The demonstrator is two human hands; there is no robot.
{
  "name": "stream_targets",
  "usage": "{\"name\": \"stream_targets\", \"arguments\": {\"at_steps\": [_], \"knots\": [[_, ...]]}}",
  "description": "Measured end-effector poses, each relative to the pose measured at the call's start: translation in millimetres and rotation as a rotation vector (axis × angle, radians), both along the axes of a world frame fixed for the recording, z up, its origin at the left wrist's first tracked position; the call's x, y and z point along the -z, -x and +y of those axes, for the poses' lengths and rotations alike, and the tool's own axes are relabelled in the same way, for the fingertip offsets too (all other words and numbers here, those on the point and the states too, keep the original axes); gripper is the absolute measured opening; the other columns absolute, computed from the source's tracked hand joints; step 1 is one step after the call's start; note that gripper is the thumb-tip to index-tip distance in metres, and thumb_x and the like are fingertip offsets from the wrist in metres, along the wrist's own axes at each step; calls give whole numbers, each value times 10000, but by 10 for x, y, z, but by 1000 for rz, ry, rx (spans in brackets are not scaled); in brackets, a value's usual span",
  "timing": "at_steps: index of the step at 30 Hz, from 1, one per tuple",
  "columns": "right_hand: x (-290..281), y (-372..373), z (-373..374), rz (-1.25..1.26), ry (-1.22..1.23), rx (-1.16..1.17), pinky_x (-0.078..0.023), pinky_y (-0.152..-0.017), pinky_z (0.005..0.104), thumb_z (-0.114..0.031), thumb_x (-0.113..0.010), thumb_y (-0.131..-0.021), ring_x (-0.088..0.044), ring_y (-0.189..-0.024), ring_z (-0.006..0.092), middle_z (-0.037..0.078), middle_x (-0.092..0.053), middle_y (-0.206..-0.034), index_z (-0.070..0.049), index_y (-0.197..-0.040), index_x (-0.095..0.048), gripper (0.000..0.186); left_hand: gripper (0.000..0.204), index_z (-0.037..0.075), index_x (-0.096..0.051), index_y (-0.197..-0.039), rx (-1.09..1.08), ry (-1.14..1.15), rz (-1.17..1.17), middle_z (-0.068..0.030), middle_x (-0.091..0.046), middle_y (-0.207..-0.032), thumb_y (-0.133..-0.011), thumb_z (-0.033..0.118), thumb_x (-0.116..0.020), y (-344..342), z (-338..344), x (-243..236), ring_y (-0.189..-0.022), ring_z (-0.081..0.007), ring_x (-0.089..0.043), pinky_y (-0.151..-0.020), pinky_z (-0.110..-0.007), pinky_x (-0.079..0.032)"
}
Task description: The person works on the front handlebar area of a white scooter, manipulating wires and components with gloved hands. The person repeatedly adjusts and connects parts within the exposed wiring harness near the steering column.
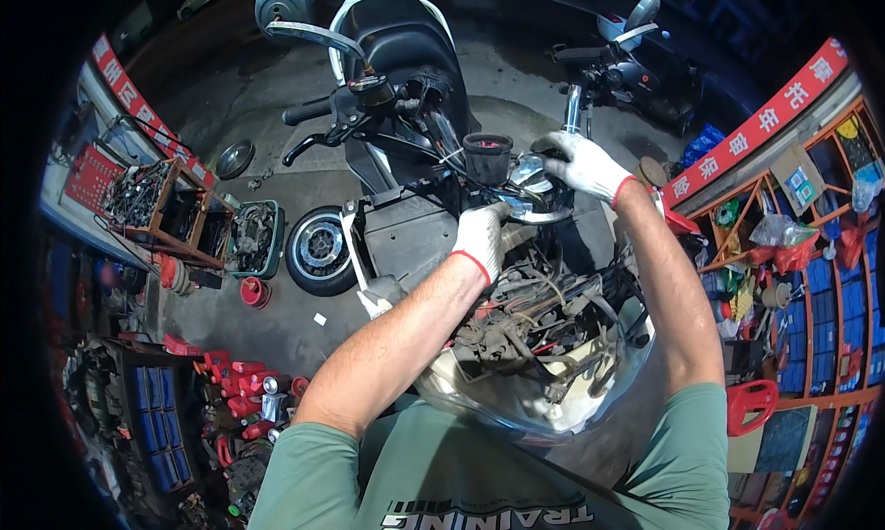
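My left hand [481, 237], in a white knit glove with a red cuff, has its fingers drawn together at the near edge of a shiny silver-rimmed part [542, 218]. What they pinch is hidden. Above the far right side of that part, my right hand [586, 167], gloved the same way, curls its fingers toward the thumb; anything between them is too small to tell. A dark round cup [487, 159] with something red inside stands just left of the part. Nearer me, exposed cables and brackets [535, 323] fill a cream-coloured scooter front shell [590, 401].
A dark scooter [396, 51] with a mirror stands ahead; another scooter [645, 83] is far right. On the floor at left are a wheel [322, 251], a green-edged bin [256, 240] and a red tub [255, 292]. Red bottles [244, 387] crowd the lower left. Orange shelves [820, 396] line the right.
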State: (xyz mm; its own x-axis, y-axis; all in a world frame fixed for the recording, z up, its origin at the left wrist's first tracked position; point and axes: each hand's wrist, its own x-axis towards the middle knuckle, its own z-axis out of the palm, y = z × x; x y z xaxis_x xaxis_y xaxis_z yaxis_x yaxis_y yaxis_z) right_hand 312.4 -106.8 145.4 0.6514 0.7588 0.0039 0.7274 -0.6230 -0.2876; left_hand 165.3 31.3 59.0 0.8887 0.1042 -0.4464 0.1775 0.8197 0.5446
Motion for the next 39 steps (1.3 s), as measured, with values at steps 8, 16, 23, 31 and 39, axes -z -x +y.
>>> {"name": "stream_targets", "arguments": {"at_steps": [8, 16, 23, 31, 39], "knots": [[68, 21, -68, -154, 17, -92, -514, -1015, 418, -183, -718, -912, -622, -1177, 333, 123, -650, -1227, -110, -1277, -652, 378, 278, -84, -563, -1236, 65, 7, -3, -202, -665, -1176, -1047, 96, -467, 71, 12, 38, -986, -308, -717, -890, -436, -632], [191, 66, -125, -164, -104, -43, -489, -1030, 391, -229, -678, -935, -606, -1169, 305, 102, -636, -1180, -146, -1265, -673, 340, 215, -74, -514, -1195, 7, -114, 49, -184, -622, -1194, -992, -12, -545, 89, -72, -109, -1004, -301, -706, -867, -444, -649], [126, 115, -80, -162, -75, -28, -508, -999, 384, -240, -683, -926, -626, -1141, 292, 82, -643, -1166, -149, -1248, -677, 334, 226, -63, -467, -1209, 7, -169, -21, -170, -588, -1185, -1002, -10, -542, 103, -60, -3, -1009, -293, -692, -874, -436, -655], [47, 247, -46, -183, -17, 61, -512, -992, 397, -218, -731, -891, -632, -1131, 301, 81, -663, -1173, -133, -1237, -690, 359, 247, -37, -470, -1267, 38, -139, -41, -145, -570, -1252, -1023, -14, -504, 113, -38, -62, -1112, -274, -653, -962, -444, -620], [211, 187, -112, -152, -7, 107, -477, -1048, 437, -276, -673, -932, -598, -1192, 353, 168, -631, -1255, -61, -1274, -643, 405, 236, -36, -470, -1259, 55, -108, -57, -144, -573, -1259, -1038, 28, -525, 91, -27, 69, -1120, -259, -639, -979, -427, -602]]}}
